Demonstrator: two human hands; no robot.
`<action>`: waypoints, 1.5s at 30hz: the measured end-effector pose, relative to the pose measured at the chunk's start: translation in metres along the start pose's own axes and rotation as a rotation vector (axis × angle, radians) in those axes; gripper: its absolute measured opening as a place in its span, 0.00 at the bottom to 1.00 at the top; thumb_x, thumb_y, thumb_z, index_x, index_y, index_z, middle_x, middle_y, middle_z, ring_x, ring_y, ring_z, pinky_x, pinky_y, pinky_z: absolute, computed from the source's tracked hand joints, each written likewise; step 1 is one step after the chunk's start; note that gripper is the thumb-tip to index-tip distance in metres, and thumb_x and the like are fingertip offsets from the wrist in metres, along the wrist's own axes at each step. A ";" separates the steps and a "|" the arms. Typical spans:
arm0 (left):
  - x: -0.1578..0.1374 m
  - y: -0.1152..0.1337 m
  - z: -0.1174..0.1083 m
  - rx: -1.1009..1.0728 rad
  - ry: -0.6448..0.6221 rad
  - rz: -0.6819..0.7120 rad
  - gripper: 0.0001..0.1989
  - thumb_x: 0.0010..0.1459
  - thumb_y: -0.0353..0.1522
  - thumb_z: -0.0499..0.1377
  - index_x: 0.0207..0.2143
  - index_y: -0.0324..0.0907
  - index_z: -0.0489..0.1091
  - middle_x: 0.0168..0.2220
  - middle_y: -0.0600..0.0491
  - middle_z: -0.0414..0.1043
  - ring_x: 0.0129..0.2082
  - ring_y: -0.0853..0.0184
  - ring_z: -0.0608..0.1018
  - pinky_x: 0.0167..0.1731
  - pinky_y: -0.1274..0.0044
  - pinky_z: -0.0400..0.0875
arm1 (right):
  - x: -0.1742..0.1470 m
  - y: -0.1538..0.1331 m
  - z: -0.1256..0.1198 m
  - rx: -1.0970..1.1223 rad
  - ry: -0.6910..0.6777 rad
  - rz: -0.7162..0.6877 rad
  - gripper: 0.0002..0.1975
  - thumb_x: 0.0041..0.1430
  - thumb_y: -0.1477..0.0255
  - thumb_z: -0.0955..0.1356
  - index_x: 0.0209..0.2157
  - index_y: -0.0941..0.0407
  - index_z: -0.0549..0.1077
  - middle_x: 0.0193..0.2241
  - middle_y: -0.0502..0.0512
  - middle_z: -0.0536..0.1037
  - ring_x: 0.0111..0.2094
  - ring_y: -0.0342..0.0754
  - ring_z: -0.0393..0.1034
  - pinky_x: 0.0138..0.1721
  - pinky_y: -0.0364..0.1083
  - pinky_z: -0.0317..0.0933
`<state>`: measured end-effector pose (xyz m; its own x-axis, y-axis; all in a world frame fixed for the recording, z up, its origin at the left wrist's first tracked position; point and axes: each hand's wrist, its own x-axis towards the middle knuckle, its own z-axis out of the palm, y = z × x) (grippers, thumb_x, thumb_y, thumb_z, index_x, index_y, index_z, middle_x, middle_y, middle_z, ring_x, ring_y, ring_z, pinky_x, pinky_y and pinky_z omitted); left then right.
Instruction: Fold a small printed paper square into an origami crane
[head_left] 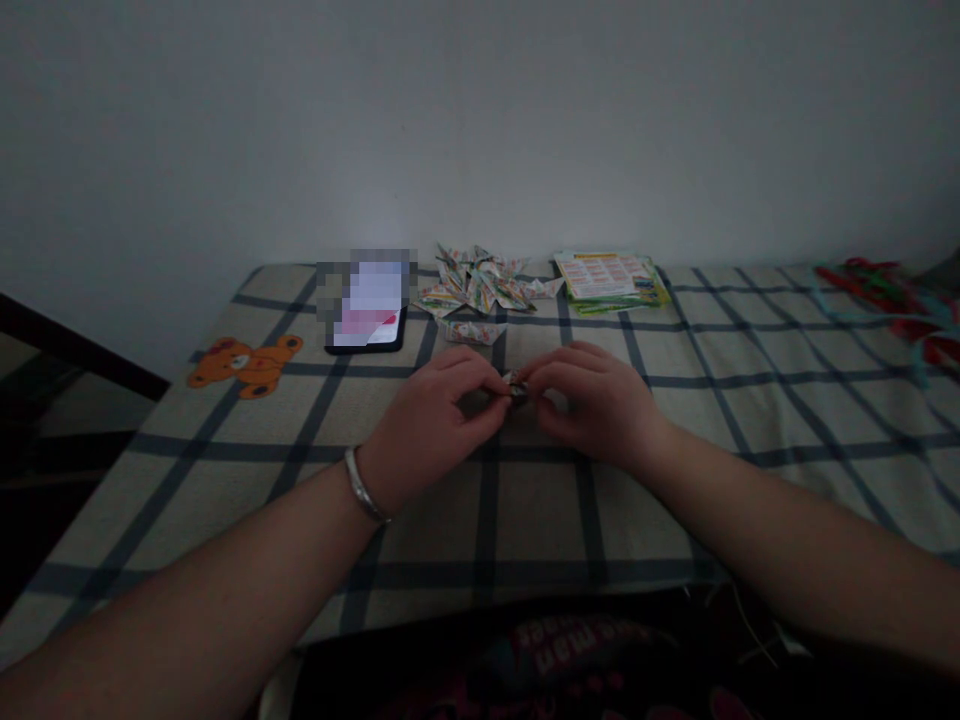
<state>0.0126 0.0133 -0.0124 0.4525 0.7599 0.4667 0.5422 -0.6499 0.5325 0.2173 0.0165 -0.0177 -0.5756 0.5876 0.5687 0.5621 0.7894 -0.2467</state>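
My left hand (pixel 442 415), with a silver bangle at the wrist, pinches a small folded paper piece (pixel 516 383) from the left. From the other side my right hand (pixel 592 400) closes its thumb and fingers on the same piece. Most of the paper is hidden by my fingertips, so its full shape does not show. Just beyond my hands lies one folded paper boat (pixel 472 332) with pointed ends. Behind it sits a pile of folded paper pieces (pixel 487 285), printed in several colours.
A lit phone (pixel 367 305) lies at the back left, near an orange bear cutout (pixel 246 365). A stack of printed leaflets (pixel 611 280) is at the back right. Red and light-blue ribbon-like material (pixel 892 300) lies far right on the checked tablecloth (pixel 420 540). A wall borders the back.
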 end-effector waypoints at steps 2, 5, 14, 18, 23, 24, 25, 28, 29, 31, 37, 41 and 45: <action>0.000 0.001 0.000 0.000 -0.013 -0.010 0.01 0.55 0.27 0.58 0.30 0.40 0.69 0.32 0.54 0.69 0.36 0.69 0.71 0.39 0.76 0.66 | -0.001 -0.001 -0.002 -0.061 -0.009 -0.067 0.05 0.55 0.76 0.65 0.34 0.53 0.71 0.39 0.50 0.79 0.38 0.48 0.69 0.39 0.47 0.62; 0.000 0.001 0.000 0.000 -0.036 -0.015 0.02 0.56 0.28 0.57 0.30 0.40 0.69 0.33 0.54 0.69 0.37 0.68 0.71 0.40 0.75 0.66 | -0.002 -0.003 -0.005 -0.056 -0.058 -0.016 0.05 0.55 0.76 0.65 0.34 0.53 0.70 0.39 0.51 0.79 0.40 0.48 0.70 0.39 0.47 0.62; -0.001 0.001 -0.001 0.010 -0.071 -0.032 0.03 0.56 0.26 0.55 0.31 0.40 0.67 0.35 0.54 0.68 0.39 0.68 0.71 0.42 0.74 0.66 | -0.001 -0.004 -0.002 -0.003 -0.055 0.092 0.05 0.58 0.68 0.66 0.31 0.54 0.70 0.31 0.51 0.77 0.36 0.46 0.71 0.36 0.45 0.62; -0.001 0.004 -0.001 0.010 -0.096 -0.006 0.03 0.55 0.25 0.55 0.31 0.40 0.66 0.36 0.53 0.68 0.39 0.68 0.70 0.42 0.74 0.66 | -0.002 -0.006 0.000 0.030 -0.045 0.105 0.07 0.58 0.66 0.67 0.37 0.55 0.72 0.31 0.51 0.77 0.34 0.45 0.71 0.34 0.44 0.61; -0.002 0.004 0.000 0.010 -0.087 -0.025 0.02 0.55 0.26 0.56 0.31 0.41 0.66 0.35 0.54 0.68 0.39 0.68 0.70 0.41 0.74 0.65 | -0.002 -0.005 0.001 0.022 -0.054 0.077 0.08 0.60 0.66 0.66 0.34 0.55 0.73 0.36 0.54 0.77 0.37 0.46 0.70 0.35 0.44 0.62; -0.002 0.003 0.000 0.005 -0.083 -0.038 0.02 0.55 0.26 0.56 0.31 0.41 0.66 0.35 0.54 0.68 0.39 0.68 0.70 0.41 0.74 0.65 | -0.002 -0.005 0.001 0.021 -0.047 0.081 0.07 0.59 0.67 0.66 0.34 0.55 0.73 0.36 0.54 0.77 0.37 0.46 0.70 0.35 0.45 0.62; -0.002 0.003 0.001 0.000 -0.076 -0.048 0.02 0.55 0.26 0.56 0.31 0.41 0.66 0.35 0.54 0.68 0.38 0.68 0.71 0.41 0.74 0.65 | -0.001 -0.005 0.001 0.024 -0.043 0.082 0.05 0.59 0.68 0.66 0.33 0.54 0.73 0.36 0.54 0.77 0.38 0.46 0.70 0.36 0.45 0.62; -0.001 0.001 0.002 -0.017 -0.040 -0.074 0.03 0.54 0.26 0.55 0.32 0.40 0.66 0.34 0.55 0.68 0.36 0.68 0.71 0.38 0.74 0.66 | 0.001 -0.006 -0.001 0.043 -0.043 0.069 0.02 0.57 0.72 0.66 0.32 0.54 0.70 0.37 0.54 0.76 0.40 0.48 0.69 0.39 0.46 0.62; -0.001 0.001 0.002 -0.020 -0.027 -0.086 0.03 0.53 0.26 0.55 0.32 0.40 0.66 0.33 0.55 0.68 0.36 0.68 0.71 0.37 0.75 0.66 | 0.001 -0.006 -0.001 0.046 -0.046 0.069 0.01 0.56 0.73 0.65 0.31 0.54 0.70 0.37 0.54 0.76 0.40 0.48 0.69 0.40 0.47 0.62; -0.001 -0.001 0.003 -0.026 -0.019 -0.111 0.04 0.53 0.26 0.55 0.33 0.40 0.66 0.33 0.55 0.68 0.34 0.68 0.71 0.36 0.75 0.67 | 0.002 -0.007 -0.002 0.045 -0.055 0.079 0.01 0.55 0.74 0.66 0.31 0.54 0.69 0.38 0.54 0.76 0.41 0.48 0.68 0.42 0.47 0.62; 0.000 -0.004 0.005 -0.096 -0.025 -0.212 0.05 0.54 0.28 0.55 0.35 0.40 0.66 0.32 0.55 0.68 0.32 0.69 0.72 0.33 0.75 0.68 | 0.002 -0.006 -0.003 -0.070 -0.107 0.159 0.02 0.54 0.74 0.64 0.31 0.55 0.69 0.39 0.57 0.75 0.42 0.51 0.67 0.43 0.49 0.60; 0.001 -0.005 0.004 -0.138 -0.030 -0.245 0.05 0.54 0.28 0.56 0.35 0.40 0.66 0.32 0.55 0.69 0.31 0.69 0.73 0.33 0.76 0.68 | 0.002 -0.006 -0.004 -0.106 -0.143 0.206 0.05 0.52 0.77 0.63 0.30 0.55 0.70 0.36 0.56 0.74 0.40 0.51 0.66 0.41 0.49 0.60; 0.001 -0.009 0.005 -0.173 -0.039 -0.248 0.05 0.55 0.30 0.55 0.36 0.40 0.67 0.33 0.54 0.70 0.32 0.69 0.73 0.33 0.75 0.69 | 0.001 -0.005 -0.005 -0.141 -0.150 0.235 0.06 0.52 0.78 0.63 0.29 0.55 0.71 0.34 0.55 0.75 0.37 0.51 0.66 0.37 0.48 0.58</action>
<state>0.0116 0.0198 -0.0197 0.3502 0.8934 0.2815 0.5123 -0.4342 0.7409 0.2164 0.0123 -0.0115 -0.4956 0.7790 0.3842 0.7609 0.6027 -0.2404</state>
